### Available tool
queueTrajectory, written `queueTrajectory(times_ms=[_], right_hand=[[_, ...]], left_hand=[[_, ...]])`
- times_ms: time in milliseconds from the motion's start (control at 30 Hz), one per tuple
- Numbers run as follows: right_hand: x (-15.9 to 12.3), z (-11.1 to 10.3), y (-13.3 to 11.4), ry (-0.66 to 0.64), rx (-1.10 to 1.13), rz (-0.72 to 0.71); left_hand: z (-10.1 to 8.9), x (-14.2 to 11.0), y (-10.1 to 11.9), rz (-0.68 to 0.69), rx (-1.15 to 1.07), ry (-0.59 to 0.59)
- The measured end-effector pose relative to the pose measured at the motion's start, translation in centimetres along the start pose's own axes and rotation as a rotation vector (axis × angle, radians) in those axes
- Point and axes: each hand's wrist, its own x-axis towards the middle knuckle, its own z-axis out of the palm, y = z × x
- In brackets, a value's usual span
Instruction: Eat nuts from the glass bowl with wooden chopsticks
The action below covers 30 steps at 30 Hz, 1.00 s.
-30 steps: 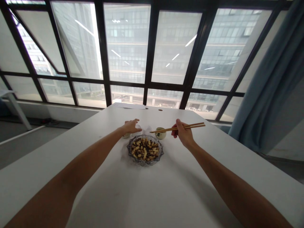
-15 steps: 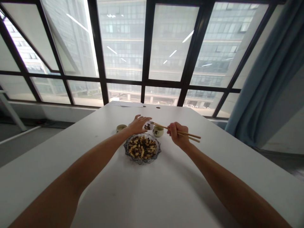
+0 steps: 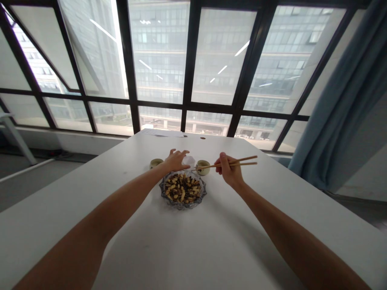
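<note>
My left hand (image 3: 177,161) reaches past the far left side of a scalloped glass dish (image 3: 198,200). Its thumb and fingers are curled about a small white cup (image 3: 189,161), partly hidden by the hand. In the dish lie pale peanuts (image 3: 183,195) mixed with dark pieces that look like seeds. My right hand (image 3: 228,168) is closed on a pair of wooden chopsticks (image 3: 242,161). Their tips point left, near the dish's far rim and below the white cup. Behind them stands a pale green cup (image 3: 203,163) with a dark character on it.
Another pale green cup (image 3: 156,162) stands left of my left wrist. White paper (image 3: 165,133) and a small brown disc (image 3: 202,138) lie toward the far end of the white table (image 3: 181,249). Windows rise beyond, with a blue curtain (image 3: 329,121) at the right.
The chopstick tips have dropped from the white cup's mouth toward the dish. Dark pieces seen in that cup no longer show. More dark pieces appear in the dish's middle.
</note>
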Motion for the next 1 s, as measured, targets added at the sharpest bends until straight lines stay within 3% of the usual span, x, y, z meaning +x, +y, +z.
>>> queueTrajectory(times_ms=[133,233,333,467,633,867,933,1000], right_hand=[[0.2,-0.1,-1.5,-0.096,0.088,0.141],[0.0,0.2,-1.8,-0.204,0.092,0.19],[-0.5,1.0,-1.7,-0.38,0.12,0.251],[-1.5,2.3,-1.5,-0.536,0.2,0.267],[-2.4,3.2,-1.3,-0.425,0.219,0.208],[-1.7,2.5,-0.9,-0.072,0.231,0.176],[-1.8,2.4,-1.0,-0.071,0.251,0.204],[-2.4,2.3,-1.1,-0.174,0.266,0.246]], left_hand=[[0.2,0.4,-0.2,-0.094,-0.003,-0.114],[-0.4,-0.2,-0.5,-0.084,-0.006,-0.114],[-1.1,-2.1,-1.7,-0.076,0.044,-0.021],[-1.3,-5.8,-4.2,-0.187,0.088,0.157],[-0.1,-9.3,-6.2,-0.35,-0.014,0.267],[1.4,-9.8,-5.8,-0.466,-0.273,0.335],[1.5,-9.7,-5.7,-0.483,-0.298,0.334],[1.6,-9.7,-5.6,-0.483,-0.302,0.331]])
